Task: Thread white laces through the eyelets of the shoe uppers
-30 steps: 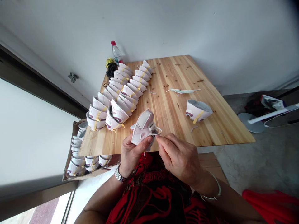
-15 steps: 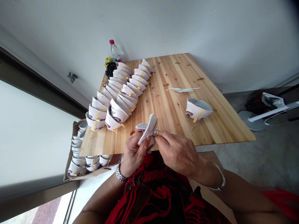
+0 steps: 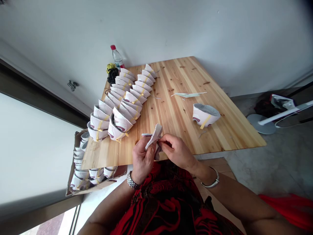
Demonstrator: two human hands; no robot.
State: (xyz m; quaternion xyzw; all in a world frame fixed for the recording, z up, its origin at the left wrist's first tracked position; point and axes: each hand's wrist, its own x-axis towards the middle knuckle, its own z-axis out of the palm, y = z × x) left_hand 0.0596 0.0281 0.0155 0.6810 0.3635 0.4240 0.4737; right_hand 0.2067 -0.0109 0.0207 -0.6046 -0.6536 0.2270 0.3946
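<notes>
My left hand grips a pale pink shoe upper just above the table's front edge, thumb on the near side. The upper is tilted and folded, so its inside is mostly out of sight. My right hand is closed in a pinch at the upper's right edge. Whatever its fingertips hold is too small and hidden to name. Right of my hands, another shoe upper with a yellow tape strip stands on the wooden table.
Two rows of nested shoe uppers stand at the table's left. Behind them are a red-capped bottle and a dark scrunched item. Pale strips lie mid-table. A cardboard box of uppers sits lower left; a white stand is at right.
My right hand has moved slightly left and closer in against the upper's edge. A small clear, shiny bit seen by its fingertips before is now hidden. The view has shifted a little.
</notes>
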